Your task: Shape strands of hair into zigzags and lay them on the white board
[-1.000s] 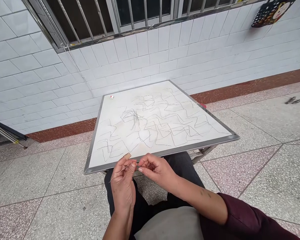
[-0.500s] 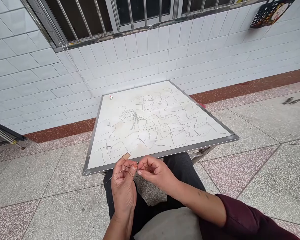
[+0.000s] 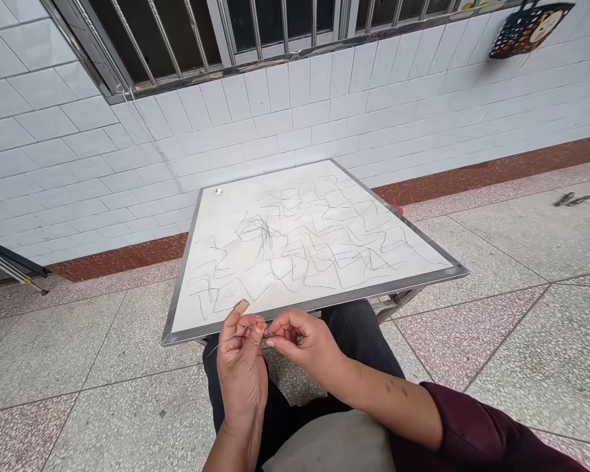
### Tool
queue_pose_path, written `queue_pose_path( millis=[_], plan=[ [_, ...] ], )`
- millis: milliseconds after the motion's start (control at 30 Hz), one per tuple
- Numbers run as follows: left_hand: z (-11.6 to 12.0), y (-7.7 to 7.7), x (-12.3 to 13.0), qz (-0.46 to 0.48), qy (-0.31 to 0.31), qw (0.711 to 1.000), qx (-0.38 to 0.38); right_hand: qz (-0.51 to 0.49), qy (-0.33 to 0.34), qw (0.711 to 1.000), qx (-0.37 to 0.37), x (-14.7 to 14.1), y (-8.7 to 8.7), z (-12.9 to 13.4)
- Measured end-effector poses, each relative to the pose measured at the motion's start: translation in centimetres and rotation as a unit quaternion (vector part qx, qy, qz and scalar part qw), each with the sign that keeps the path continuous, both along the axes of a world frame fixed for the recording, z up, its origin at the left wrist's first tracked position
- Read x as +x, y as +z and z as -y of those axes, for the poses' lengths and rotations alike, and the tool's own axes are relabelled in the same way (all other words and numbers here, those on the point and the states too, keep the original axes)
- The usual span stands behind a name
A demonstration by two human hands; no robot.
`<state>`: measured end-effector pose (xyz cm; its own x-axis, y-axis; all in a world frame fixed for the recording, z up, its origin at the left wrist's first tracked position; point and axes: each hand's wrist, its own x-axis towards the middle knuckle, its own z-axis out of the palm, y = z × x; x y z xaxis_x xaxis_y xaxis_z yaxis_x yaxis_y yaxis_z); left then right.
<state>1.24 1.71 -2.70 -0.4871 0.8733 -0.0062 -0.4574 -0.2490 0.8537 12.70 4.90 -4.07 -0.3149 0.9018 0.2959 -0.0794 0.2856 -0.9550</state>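
Note:
Between thumb and fingers, my left hand [image 3: 243, 367] pinches a thin wire [image 3: 225, 341], whose free end sticks out to the left. A tan wrap covers one of its fingertips. My right hand [image 3: 307, 341] is closed in a pinch at the wire's other end, right beside the left thumb; the tip there is mostly hidden by the fingers. Both hands are above my lap, at the near edge of a white table [image 3: 216, 213] with a grey rim. Many thin, bent wires [image 3: 334, 255] lie spread over the tabletop, with a tangled bunch [image 3: 260, 231] left of the middle.
A small red-and-white item [image 3: 219, 192] sits at the table's far left corner. Behind stands a white tiled wall [image 3: 246, 141] with a barred window. A dotted bag [image 3: 528, 29] hangs at upper right. Dark objects [image 3: 573, 199] lie on the floor at right.
Both hands have shifted slightly left, still pinching the wire. The right fingers have opened a little from each other near the wire's end. The wires on the table look the same.

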Motion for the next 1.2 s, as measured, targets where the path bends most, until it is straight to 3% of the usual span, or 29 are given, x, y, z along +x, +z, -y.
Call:
queue_pose_path(
  millis=[133,500,600,833,1033,1200],
  plan=[
    [0.16,0.01,0.05,-0.007,0.012,1.0,0.008,-0.004,-0.013,1.0,0.015,0.04,-0.02,0.08],
    [0.16,-0.36,0.13,0.001,0.017,1.0,0.015,0.08,-0.063,0.975,0.2,0.43,0.39,0.05],
    [0.03,-0.2,0.09,0.007,0.01,1.0,0.016,0.084,-0.072,0.97,0.217,0.38,0.26,0.05],
    [0.0,0.05,-0.19,0.0,0.001,0.999,0.034,0.05,-0.033,0.993,0.101,0.41,0.4,0.1],
    [0.31,0.0,-0.25,-0.012,-0.005,0.999,0.037,-0.078,0.094,0.99,-0.077,0.13,0.49,-0.08],
    [0.52,0.09,-0.11,-0.031,-0.013,0.999,0.031,-0.089,0.069,0.991,-0.075,-0.02,0.56,0.19]
  ],
)
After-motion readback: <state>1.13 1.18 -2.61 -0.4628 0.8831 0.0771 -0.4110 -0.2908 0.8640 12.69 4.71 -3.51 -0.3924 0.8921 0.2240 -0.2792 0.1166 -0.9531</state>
